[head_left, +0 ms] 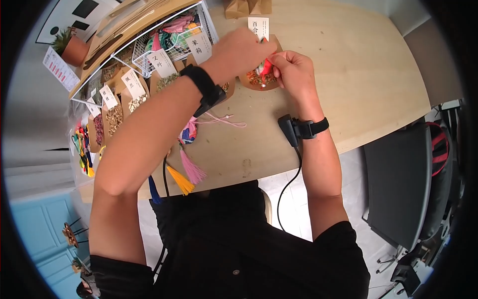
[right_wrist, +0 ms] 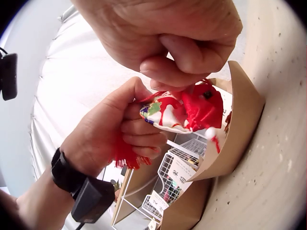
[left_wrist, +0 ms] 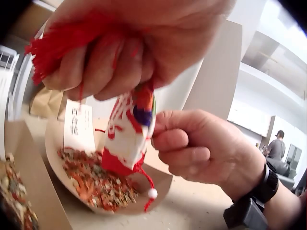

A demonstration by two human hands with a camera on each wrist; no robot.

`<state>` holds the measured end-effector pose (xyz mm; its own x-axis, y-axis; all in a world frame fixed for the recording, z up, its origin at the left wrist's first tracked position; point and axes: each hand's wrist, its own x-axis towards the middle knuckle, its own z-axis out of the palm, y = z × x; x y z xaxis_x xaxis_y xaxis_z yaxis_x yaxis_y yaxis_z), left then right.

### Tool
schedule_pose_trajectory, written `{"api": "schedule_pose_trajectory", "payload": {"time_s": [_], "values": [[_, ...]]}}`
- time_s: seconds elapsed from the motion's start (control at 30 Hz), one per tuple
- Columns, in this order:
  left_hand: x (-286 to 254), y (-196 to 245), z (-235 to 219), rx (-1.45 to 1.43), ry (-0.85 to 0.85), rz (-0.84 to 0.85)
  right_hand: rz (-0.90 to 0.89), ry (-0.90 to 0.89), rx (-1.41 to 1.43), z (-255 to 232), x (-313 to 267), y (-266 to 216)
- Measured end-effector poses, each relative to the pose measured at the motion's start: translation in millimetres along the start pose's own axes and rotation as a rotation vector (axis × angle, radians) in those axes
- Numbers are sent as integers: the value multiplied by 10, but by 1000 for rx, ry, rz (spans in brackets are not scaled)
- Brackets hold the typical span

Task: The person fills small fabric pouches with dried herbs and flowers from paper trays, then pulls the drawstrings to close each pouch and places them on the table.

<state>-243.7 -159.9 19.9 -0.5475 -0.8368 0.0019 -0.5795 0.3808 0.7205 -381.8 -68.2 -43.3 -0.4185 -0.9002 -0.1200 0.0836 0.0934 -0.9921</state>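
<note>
A small red and white patterned pouch point(left_wrist: 128, 136) hangs mouth-down over a paper tray of dried orange and green herbs point(left_wrist: 91, 184). The left hand point(head_left: 243, 54) grips the pouch's closed end, and a red tassel point(left_wrist: 72, 45) sticks out of its curled fingers. On the other side, the right hand point(head_left: 298, 72) has its fingers curled, thumb and forefinger pinching the pouch's edge. From the pouch's red end dangles a red cord with a white bead point(left_wrist: 152, 193). In the right wrist view the pouch point(right_wrist: 184, 110) lies between both hands.
Left of the tray stand several labelled paper trays of herbs point(head_left: 113, 118) and a white wire basket point(head_left: 172, 40). A patterned pouch with a pink tassel point(head_left: 191, 167) and a yellow tassel point(head_left: 180, 180) lie near the table's front edge. Brown paper bags point(head_left: 248, 8) stand at the back.
</note>
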Motion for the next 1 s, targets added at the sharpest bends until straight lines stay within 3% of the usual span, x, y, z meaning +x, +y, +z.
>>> {"api": "schedule_pose_trajectory", "payload": {"time_s": [0.23,0.33,0.43,0.53,0.63,0.73,0.83,1.0], "values": [[29,-124,-93,-24,50,-9,-6,16,7,22,25,-3],[4,-199,-129,14,-47,-30,-23,16,-7,16,49,24],[-8,-181,-227,-68,50,-14,-5,37,40,30,16,-19],[-34,-283,-201,-25,-60,-73,-32,47,73,27,39,9],[-78,-417,-230,-18,-8,-23,-65,53,112,25,24,-15],[-111,-535,-276,-19,-69,-87,-85,58,126,18,41,16],[-172,-637,-282,-2,-5,-18,-109,68,137,30,18,-6],[-234,-741,-307,2,-33,29,-132,35,121,55,-19,-34]]}}
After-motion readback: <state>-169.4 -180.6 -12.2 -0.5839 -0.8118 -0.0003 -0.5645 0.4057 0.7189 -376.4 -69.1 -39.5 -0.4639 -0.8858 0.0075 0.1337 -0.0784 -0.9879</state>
